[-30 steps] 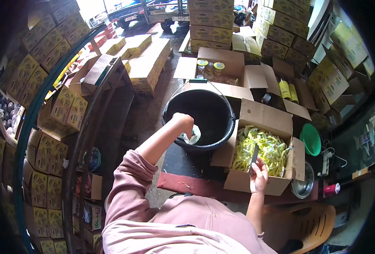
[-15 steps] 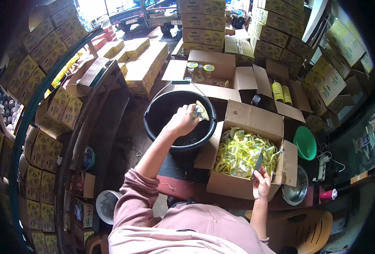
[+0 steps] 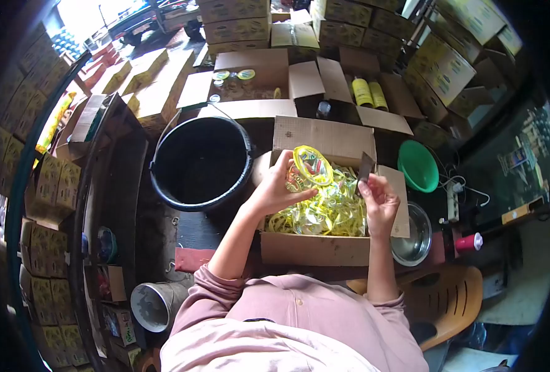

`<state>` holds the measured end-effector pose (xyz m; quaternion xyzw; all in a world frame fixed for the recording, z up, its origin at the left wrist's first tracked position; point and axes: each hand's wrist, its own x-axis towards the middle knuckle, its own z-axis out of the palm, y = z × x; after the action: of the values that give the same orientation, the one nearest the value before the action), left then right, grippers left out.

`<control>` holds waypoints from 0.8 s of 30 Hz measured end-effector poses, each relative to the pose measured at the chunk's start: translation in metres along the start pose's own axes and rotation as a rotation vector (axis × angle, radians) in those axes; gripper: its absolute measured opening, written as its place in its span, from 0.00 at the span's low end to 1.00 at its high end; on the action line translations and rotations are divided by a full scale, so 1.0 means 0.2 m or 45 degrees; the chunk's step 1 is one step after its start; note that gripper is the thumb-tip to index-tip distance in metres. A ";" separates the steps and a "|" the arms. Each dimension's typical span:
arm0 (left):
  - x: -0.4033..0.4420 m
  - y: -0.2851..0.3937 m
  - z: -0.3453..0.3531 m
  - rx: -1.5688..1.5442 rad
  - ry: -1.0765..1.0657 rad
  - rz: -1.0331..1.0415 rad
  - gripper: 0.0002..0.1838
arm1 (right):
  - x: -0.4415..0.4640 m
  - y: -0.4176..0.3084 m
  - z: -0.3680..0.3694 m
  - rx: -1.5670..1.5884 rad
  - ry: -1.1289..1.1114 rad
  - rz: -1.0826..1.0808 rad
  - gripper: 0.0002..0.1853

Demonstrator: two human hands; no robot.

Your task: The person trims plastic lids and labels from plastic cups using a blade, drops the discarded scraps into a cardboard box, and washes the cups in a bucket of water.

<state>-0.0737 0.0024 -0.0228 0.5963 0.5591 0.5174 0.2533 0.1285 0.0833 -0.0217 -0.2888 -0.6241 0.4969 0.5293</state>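
Observation:
My left hand (image 3: 275, 189) grips a clear plastic label sleeve (image 3: 313, 166) with yellow edges, which stands open as a ring. It is held above the left side of an open carton (image 3: 315, 250). Inside the carton lies a tangled heap of similar yellow and clear plastic sleeves (image 3: 324, 214). My right hand (image 3: 381, 203), at the carton's right side, is closed around a dark flat blade (image 3: 365, 166) that points up. Whether the blade has a handle is hidden by my fingers. To the left stands a black bucket (image 3: 194, 204) with a wire handle.
A green bowl (image 3: 419, 166) and a clear basin (image 3: 416, 248) sit right of the carton. Behind are a carton with jars (image 3: 250, 57) and another with yellow stacks (image 3: 369, 93). A white bucket (image 3: 152, 308) stands low left; an orange chair (image 3: 451, 297) is at right.
My left hand has moved from over the black bucket to above the carton, holding a yellow-edged sleeve. My right hand has raised the blade slightly. The view has shifted to the right.

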 end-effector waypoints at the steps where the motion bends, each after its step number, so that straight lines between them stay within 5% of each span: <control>1: 0.00 0.03 0.00 0.119 0.029 0.114 0.35 | 0.03 -0.02 0.00 -0.115 -0.007 -0.134 0.09; 3: -0.01 0.05 0.00 0.176 0.011 0.117 0.34 | 0.07 -0.10 0.00 -0.621 -0.064 -0.618 0.11; 7: -0.04 0.09 -0.01 0.020 -0.063 0.084 0.33 | 0.10 -0.16 -0.03 -1.020 -0.228 -1.002 0.15; 24: -0.15 0.22 -0.03 0.196 -0.048 0.105 0.32 | 0.04 -0.19 0.00 -1.227 -0.547 -1.234 0.13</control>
<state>-0.0573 -0.0386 0.0077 0.6462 0.5673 0.4715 0.1955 0.1323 0.0769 0.0167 -0.0766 -0.9227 -0.0791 0.3694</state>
